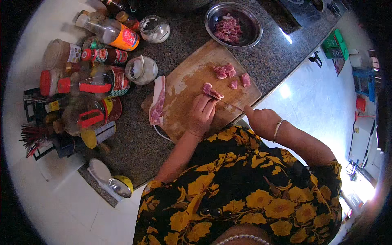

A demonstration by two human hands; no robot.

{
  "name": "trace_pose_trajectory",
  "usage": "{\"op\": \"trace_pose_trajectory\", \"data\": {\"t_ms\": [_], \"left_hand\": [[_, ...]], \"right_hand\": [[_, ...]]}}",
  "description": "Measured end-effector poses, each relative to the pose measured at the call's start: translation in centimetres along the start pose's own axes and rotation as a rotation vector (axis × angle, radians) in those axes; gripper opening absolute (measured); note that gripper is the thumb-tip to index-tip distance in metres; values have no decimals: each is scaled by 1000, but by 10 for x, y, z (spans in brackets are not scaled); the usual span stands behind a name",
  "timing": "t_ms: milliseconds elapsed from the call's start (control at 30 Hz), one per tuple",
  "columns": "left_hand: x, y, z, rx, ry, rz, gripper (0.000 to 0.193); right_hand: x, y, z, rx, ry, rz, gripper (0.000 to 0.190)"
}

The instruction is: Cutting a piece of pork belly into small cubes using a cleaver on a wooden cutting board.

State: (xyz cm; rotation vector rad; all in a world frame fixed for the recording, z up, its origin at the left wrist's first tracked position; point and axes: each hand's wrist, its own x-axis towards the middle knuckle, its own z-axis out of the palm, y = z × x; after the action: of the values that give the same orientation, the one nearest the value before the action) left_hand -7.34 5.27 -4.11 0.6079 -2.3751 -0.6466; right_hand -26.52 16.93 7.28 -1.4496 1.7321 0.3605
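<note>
My right hand (262, 121) grips a knife (231, 105), its blade reaching left across the wooden cutting board (183, 79). At the blade's far end, my left hand (202, 113) presses its fingertips on a piece of raw meat (210, 89). The meat lies along the blade on the board; part of it is hidden by my fingers. Several cut chunks of meat (225, 71) rest on the board beyond the knife. A longer strip of fatty raw meat (158, 102) lies along the board's left edge.
A metal bowl (255, 33) with cut meat stands behind the board. Glass jars (141, 70), sauce bottles (122, 36) and red-handled jugs (95, 88) crowd the granite counter's (139, 134) left side. An open can (121, 186) sits near the front left. The counter's edge runs close to the board's right corner.
</note>
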Motion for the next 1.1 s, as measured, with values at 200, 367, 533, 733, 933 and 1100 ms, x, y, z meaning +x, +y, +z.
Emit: {"op": "trace_pose_trajectory", "data": {"t_ms": [200, 367, 533, 733, 933, 1100], "left_hand": [[0, -3, 7, 66, 33, 76, 19], [-13, -12, 11, 73, 42, 103, 19], [-13, -5, -1, 23, 31, 34, 18], [-9, -2, -1, 32, 89, 67, 19], [-6, -1, 0, -18, 44, 53, 19], [-8, 1, -2, 32, 54, 0, 16]], "right_hand": [[61, -21, 6, 78, 351, -225, 29], [73, -38, -9, 71, 301, -255, 28], [24, 4, 13, 99, 275, -122, 26], [21, 12, 23, 92, 212, 7, 17], [32, 18, 8, 130, 469, -34, 16], [13, 2, 10, 162, 260, -91, 14]]}}
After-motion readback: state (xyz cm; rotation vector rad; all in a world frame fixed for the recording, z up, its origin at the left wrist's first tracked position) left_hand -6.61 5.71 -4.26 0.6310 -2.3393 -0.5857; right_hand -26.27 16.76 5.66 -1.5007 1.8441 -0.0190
